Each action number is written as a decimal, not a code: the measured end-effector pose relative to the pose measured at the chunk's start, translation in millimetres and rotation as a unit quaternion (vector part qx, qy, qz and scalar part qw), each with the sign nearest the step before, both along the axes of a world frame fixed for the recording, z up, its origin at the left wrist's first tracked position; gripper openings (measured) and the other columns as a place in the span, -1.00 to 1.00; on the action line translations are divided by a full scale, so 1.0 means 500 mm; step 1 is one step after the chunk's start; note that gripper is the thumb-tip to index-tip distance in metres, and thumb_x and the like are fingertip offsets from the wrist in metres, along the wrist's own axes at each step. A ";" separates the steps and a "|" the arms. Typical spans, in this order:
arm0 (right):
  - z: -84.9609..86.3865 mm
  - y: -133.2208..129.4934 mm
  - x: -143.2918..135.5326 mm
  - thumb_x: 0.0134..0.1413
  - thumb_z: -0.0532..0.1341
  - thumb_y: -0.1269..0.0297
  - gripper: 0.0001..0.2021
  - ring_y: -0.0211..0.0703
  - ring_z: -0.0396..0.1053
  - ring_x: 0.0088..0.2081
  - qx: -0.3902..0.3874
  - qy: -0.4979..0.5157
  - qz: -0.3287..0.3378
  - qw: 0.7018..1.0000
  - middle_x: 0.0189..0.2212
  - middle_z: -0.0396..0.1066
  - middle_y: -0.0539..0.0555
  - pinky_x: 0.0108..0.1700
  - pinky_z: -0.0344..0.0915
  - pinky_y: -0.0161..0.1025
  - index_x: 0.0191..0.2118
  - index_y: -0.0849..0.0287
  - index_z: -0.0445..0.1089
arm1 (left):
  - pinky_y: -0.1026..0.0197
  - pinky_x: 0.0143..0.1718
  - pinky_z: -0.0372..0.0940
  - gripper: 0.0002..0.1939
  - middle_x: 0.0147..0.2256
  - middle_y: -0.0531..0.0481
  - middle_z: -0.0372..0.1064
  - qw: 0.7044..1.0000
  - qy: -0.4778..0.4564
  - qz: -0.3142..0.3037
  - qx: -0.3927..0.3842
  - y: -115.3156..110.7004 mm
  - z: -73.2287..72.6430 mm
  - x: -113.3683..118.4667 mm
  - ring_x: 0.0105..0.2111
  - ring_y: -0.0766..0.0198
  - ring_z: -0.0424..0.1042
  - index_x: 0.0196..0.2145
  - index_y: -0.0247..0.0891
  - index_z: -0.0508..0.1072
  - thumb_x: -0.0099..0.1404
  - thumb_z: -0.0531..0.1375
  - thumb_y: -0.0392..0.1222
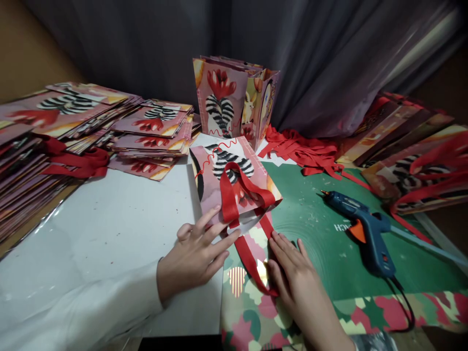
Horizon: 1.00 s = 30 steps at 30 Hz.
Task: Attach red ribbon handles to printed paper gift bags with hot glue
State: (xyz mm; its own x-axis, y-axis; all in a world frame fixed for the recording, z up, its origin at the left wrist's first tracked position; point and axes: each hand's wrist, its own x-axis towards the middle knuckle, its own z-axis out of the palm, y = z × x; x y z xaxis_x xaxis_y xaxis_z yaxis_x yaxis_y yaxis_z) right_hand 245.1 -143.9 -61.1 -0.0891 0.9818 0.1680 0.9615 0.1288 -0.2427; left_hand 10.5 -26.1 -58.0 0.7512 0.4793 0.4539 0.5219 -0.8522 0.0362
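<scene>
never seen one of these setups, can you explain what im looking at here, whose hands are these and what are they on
There is no machine here: a person works with bare hands. The single picture comes from a camera worn on that person's head, looking forward and down.

The left hand, fingers spread, touches a printed paper bag near its open end. One red ribbon loop lies over the bag's face; the right hand rests on the other ribbon loop, which trails toward the person.

A blue glue gun lies on a green mat at right. Behind are a heap of red ribbon and upright bags, with stacks of flat bags at left.

Neither hand seems to be gripping anything firmly.
</scene>
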 end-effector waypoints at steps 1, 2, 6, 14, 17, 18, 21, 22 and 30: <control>0.006 0.000 0.000 0.35 0.02 0.30 -0.60 0.07 0.27 0.24 0.001 0.004 0.001 1.000 0.22 0.30 0.23 0.24 0.20 0.23 0.23 0.25 0.25 | 0.07 -0.23 -0.01 -0.60 -0.01 -0.09 0.36 1.000 0.000 -0.001 0.002 0.001 0.000 0.000 0.26 -0.03 0.06 0.19 0.03 0.36 0.43 0.03 -0.14; 0.014 0.001 -0.001 0.35 0.03 0.30 -0.60 0.06 0.27 0.24 0.003 0.013 0.002 1.000 0.22 0.30 0.23 0.25 0.19 0.22 0.23 0.24 0.25 | 0.07 -0.23 -0.02 -0.59 0.00 -0.09 0.36 1.000 0.001 -0.002 0.002 0.001 0.000 -0.001 0.26 -0.03 0.05 0.19 0.03 0.35 0.43 0.03 -0.15; 0.063 0.038 -0.025 0.30 0.01 0.42 -0.66 -0.02 0.28 0.20 0.021 0.069 0.034 0.997 0.19 0.34 0.19 0.28 0.15 0.12 0.14 0.18 0.27 | 0.08 -0.21 0.00 -0.57 0.01 -0.09 0.36 1.000 0.007 -0.005 -0.002 0.002 -0.001 -0.002 0.26 -0.05 0.04 0.21 0.05 0.33 0.42 0.05 -0.14; 0.083 0.158 -0.066 0.07 0.00 0.59 -0.69 0.04 0.34 -0.04 -0.038 -0.033 0.112 0.992 -0.20 0.45 0.23 0.23 0.14 0.06 -0.10 0.29 0.34 | 0.09 -0.16 0.02 -0.50 0.07 -0.08 0.33 1.000 0.009 -0.009 0.006 0.003 0.003 0.000 0.26 -0.08 0.02 0.25 0.07 0.28 0.38 0.10 -0.17; 0.083 0.167 -0.067 0.03 0.02 0.61 -0.67 0.03 0.37 -0.07 -0.047 -0.066 0.127 0.989 -0.22 0.46 0.23 0.24 0.10 0.05 -0.09 0.31 0.35 | 0.09 -0.19 0.01 -0.52 0.08 -0.07 0.33 1.000 0.017 -0.006 0.005 0.002 0.005 -0.001 0.25 -0.07 0.03 0.23 0.06 0.30 0.38 0.09 -0.18; 0.086 0.167 -0.065 0.03 0.02 0.61 -0.66 0.02 0.38 -0.09 -0.049 -0.062 0.130 0.988 -0.23 0.46 0.22 0.24 0.10 0.05 -0.09 0.31 0.36 | 0.09 -0.18 0.00 -0.54 0.08 -0.07 0.33 1.000 0.018 -0.005 0.004 0.002 0.005 -0.002 0.25 -0.07 0.03 0.22 0.05 0.32 0.39 0.08 -0.17; 0.099 0.157 -0.049 0.11 0.02 0.59 -0.68 -0.03 0.40 -0.10 -0.021 0.026 0.116 0.993 -0.24 0.49 0.16 0.21 0.16 0.01 -0.07 0.23 0.35 | 0.07 -0.16 0.00 -0.57 0.07 -0.08 0.34 1.000 0.013 -0.008 0.000 0.003 0.003 -0.004 0.27 -0.05 0.00 0.20 0.04 0.34 0.42 0.05 -0.16; 0.104 0.149 -0.038 0.16 0.02 0.56 -0.70 -0.05 0.41 -0.08 0.004 0.070 0.102 0.992 -0.20 0.49 0.14 0.18 0.20 -0.01 -0.06 0.19 0.35 | 0.07 -0.16 -0.01 -0.58 0.05 -0.08 0.35 1.000 0.012 -0.009 -0.002 0.003 0.003 -0.005 0.27 -0.04 0.00 0.20 0.04 0.34 0.42 0.04 -0.15; 0.098 0.065 0.098 0.23 0.21 0.21 -0.88 -0.12 0.49 -0.31 0.182 0.155 -0.132 0.962 -0.34 0.54 0.05 -0.28 0.34 -0.26 -0.29 0.10 0.44 | 0.10 -0.20 -0.02 -0.54 -0.06 -0.10 0.37 1.000 0.009 -0.006 -0.003 0.004 0.002 -0.004 0.27 -0.01 0.00 0.25 0.07 0.27 0.43 0.03 -0.16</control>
